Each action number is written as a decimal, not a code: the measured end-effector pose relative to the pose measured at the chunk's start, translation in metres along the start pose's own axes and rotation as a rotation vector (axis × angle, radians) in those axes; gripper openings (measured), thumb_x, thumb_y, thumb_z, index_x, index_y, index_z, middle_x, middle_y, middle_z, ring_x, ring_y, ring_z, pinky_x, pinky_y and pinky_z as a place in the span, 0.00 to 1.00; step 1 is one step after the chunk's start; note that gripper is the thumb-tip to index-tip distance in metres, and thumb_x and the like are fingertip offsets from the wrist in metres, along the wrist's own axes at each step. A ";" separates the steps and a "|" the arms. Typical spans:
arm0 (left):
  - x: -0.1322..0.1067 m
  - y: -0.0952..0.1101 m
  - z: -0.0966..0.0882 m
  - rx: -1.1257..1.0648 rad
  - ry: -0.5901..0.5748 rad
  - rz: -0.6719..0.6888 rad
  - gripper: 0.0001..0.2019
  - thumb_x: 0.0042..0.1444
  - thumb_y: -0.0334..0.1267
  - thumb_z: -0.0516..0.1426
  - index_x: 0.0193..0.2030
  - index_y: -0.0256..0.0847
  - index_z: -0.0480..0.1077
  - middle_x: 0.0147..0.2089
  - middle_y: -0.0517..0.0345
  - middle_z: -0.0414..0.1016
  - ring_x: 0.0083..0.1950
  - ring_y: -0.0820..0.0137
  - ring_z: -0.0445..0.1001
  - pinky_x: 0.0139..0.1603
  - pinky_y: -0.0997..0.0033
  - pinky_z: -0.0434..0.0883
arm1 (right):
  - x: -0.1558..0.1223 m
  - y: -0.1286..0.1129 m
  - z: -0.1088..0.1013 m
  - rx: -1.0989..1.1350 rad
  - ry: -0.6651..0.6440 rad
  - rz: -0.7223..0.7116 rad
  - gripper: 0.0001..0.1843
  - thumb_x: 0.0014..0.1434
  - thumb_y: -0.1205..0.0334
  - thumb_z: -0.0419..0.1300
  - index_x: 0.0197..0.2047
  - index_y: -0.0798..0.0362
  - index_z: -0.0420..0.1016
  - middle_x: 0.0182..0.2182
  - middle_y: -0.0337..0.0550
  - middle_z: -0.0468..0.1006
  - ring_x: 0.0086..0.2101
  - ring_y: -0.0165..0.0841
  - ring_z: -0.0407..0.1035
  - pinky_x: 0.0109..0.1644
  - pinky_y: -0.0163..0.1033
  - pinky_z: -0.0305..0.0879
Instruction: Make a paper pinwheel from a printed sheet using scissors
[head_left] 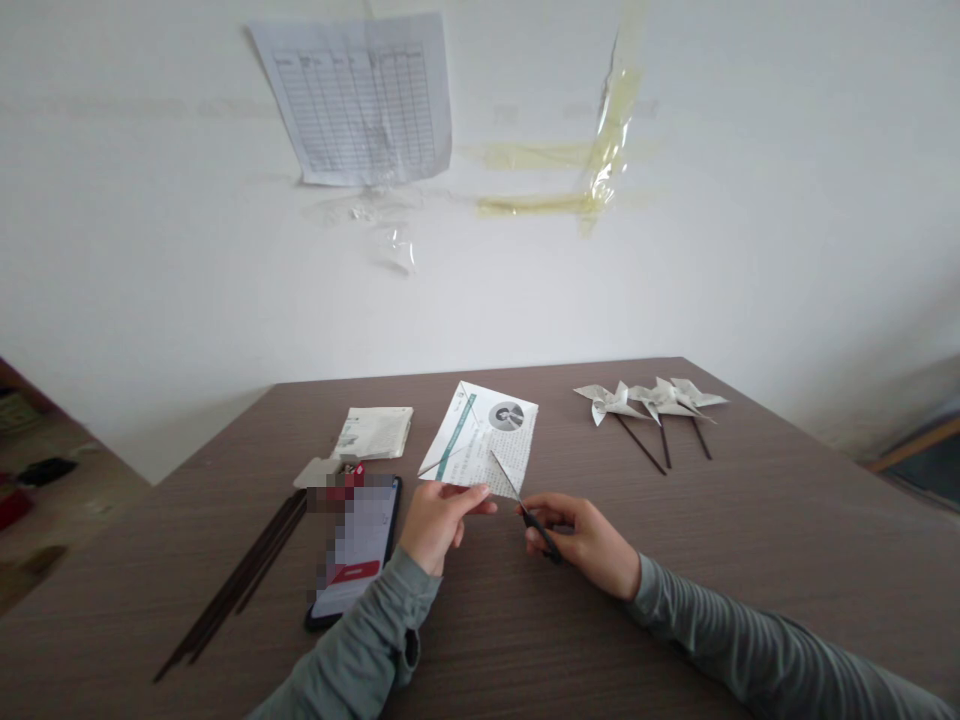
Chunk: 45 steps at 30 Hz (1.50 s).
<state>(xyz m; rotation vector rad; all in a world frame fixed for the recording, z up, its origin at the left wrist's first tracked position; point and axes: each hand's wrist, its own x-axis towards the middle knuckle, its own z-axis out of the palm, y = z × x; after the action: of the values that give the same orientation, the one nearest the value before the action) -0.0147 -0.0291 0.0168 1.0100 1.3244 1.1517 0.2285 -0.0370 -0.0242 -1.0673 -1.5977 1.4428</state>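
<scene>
A printed square of paper (480,440), with a green band, an oval portrait and lines of text, is held up over the table. Its lower edge is pinched by my left hand (439,520), thumb on top. Slits run in from some of its corners. My right hand (581,540) grips a pair of scissors (538,530) with black handles. The scissors' blades lie along the paper's lower right corner, pointing inward. Whether the blades are fully closed is hard to make out.
Three paper pinwheels (660,398) on dark sticks lie at the back right. To the left are a stack of paper squares (375,432), a small open box (337,474), a phone (352,565) and several dark sticks (232,575). The wall (517,300) rises behind the table (720,560).
</scene>
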 end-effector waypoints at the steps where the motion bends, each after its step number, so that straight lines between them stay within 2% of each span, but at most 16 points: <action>1: 0.000 0.000 0.000 0.004 -0.003 -0.002 0.07 0.56 0.35 0.75 0.31 0.42 0.84 0.31 0.49 0.92 0.37 0.56 0.97 0.18 0.80 0.60 | 0.000 0.000 0.000 -0.003 0.005 -0.002 0.36 0.60 0.31 0.87 0.56 0.51 0.95 0.35 0.47 0.94 0.36 0.44 0.83 0.46 0.49 0.83; 6: 0.005 -0.009 -0.006 0.011 -0.031 0.036 0.09 0.54 0.38 0.77 0.35 0.42 0.84 0.37 0.48 0.96 0.42 0.53 0.99 0.18 0.80 0.62 | 0.000 -0.002 -0.001 -0.050 0.008 -0.027 0.35 0.61 0.31 0.85 0.58 0.51 0.95 0.36 0.48 0.94 0.35 0.43 0.81 0.46 0.49 0.82; 11: 0.009 -0.018 -0.010 0.015 -0.061 0.050 0.12 0.53 0.42 0.78 0.40 0.42 0.86 0.44 0.46 0.98 0.44 0.51 1.00 0.18 0.80 0.61 | -0.002 -0.008 -0.001 -0.069 0.015 -0.038 0.37 0.62 0.27 0.84 0.57 0.51 0.96 0.37 0.50 0.94 0.35 0.45 0.81 0.46 0.52 0.82; 19: 0.009 -0.020 -0.009 0.030 -0.048 0.040 0.17 0.50 0.43 0.81 0.43 0.41 0.87 0.43 0.45 0.97 0.44 0.50 1.01 0.18 0.79 0.60 | -0.002 -0.007 -0.001 -0.063 0.019 -0.036 0.38 0.61 0.25 0.85 0.55 0.51 0.96 0.36 0.51 0.95 0.36 0.47 0.82 0.48 0.54 0.83; 27: 0.011 -0.025 -0.011 0.003 -0.083 0.049 0.15 0.52 0.42 0.82 0.40 0.41 0.86 0.44 0.44 0.98 0.45 0.50 1.01 0.18 0.80 0.64 | -0.001 0.000 -0.004 -0.075 0.007 -0.016 0.40 0.63 0.25 0.85 0.58 0.52 0.95 0.38 0.48 0.95 0.39 0.45 0.83 0.51 0.51 0.83; 32: 0.010 -0.024 -0.009 0.004 -0.047 0.034 0.12 0.55 0.39 0.81 0.39 0.42 0.86 0.44 0.45 0.98 0.44 0.52 1.00 0.19 0.79 0.64 | 0.000 -0.001 -0.002 -0.043 0.003 -0.005 0.43 0.59 0.22 0.86 0.57 0.52 0.95 0.37 0.47 0.95 0.39 0.46 0.84 0.50 0.51 0.84; 40: 0.008 -0.020 -0.007 -0.002 0.014 0.030 0.11 0.56 0.36 0.79 0.39 0.43 0.84 0.44 0.46 0.98 0.42 0.56 0.98 0.19 0.78 0.64 | -0.004 -0.006 -0.001 -0.029 0.010 -0.032 0.40 0.63 0.23 0.85 0.57 0.52 0.96 0.37 0.53 0.96 0.37 0.47 0.84 0.47 0.52 0.84; 45: 0.008 -0.017 -0.007 0.010 0.041 0.030 0.14 0.53 0.39 0.82 0.37 0.44 0.82 0.44 0.47 0.98 0.43 0.54 0.98 0.19 0.78 0.64 | -0.002 0.003 -0.002 -0.034 -0.006 -0.042 0.42 0.65 0.22 0.83 0.61 0.52 0.95 0.38 0.48 0.95 0.36 0.43 0.83 0.48 0.50 0.84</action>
<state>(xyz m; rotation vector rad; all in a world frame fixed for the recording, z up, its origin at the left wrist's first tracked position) -0.0218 -0.0251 -0.0020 1.0216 1.3529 1.1945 0.2317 -0.0382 -0.0265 -1.0427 -1.6451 1.3971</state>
